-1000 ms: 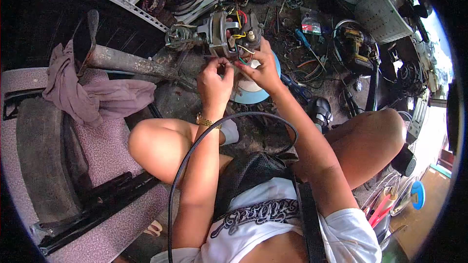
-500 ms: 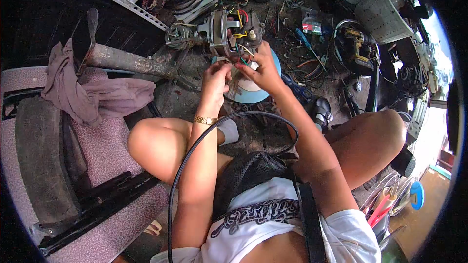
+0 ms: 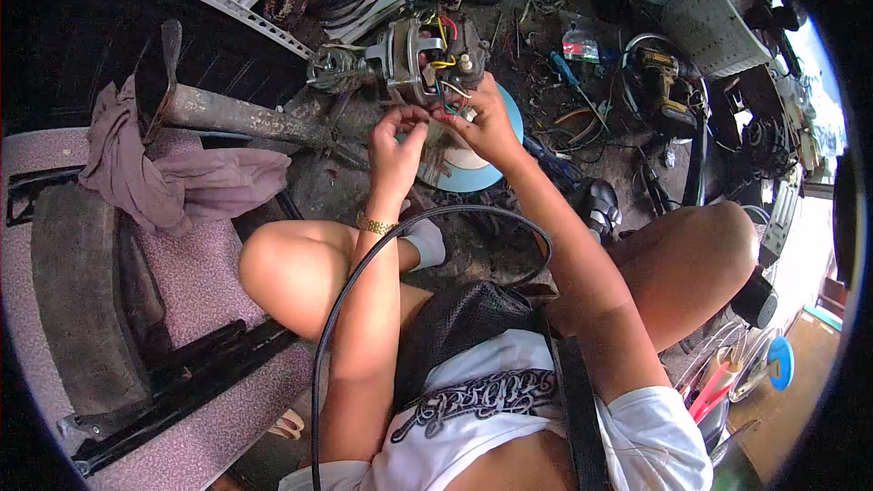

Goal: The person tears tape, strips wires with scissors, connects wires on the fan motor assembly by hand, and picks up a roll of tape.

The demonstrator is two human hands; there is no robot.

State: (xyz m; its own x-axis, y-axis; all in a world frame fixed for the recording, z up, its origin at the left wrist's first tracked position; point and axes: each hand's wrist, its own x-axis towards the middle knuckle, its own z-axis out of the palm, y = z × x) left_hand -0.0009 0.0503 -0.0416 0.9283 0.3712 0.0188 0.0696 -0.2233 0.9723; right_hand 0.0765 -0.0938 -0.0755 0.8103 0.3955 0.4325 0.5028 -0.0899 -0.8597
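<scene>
A fan motor [image 3: 405, 59] with a silver metal housing lies ahead of me, and red, yellow, white and green wires come out of its right end. My right hand [image 3: 482, 127] is just below that end, thumb and fingers pinched on a thin wire [image 3: 452, 109]. To its left, my left hand [image 3: 397, 147] has its fingers curled toward the thumb, close to the wire ends; whatever is between the tips is too small to make out. A light-blue round base [image 3: 514, 123] is beneath my hands, partly covered by them.
A yellow-and-black cordless drill [image 3: 668, 95] and a blue-handled screwdriver [image 3: 566, 68] lie to the right. A perforated grey basket [image 3: 714, 23] stands behind them. At left, a mauve cloth [image 3: 218, 182] drapes over a pinkish speckled surface beside a rusty metal tube [image 3: 227, 115].
My left hand has shifted slightly left and turned, moving a little away from my right hand. My right hand stays at the wires, and the motor has barely moved.
</scene>
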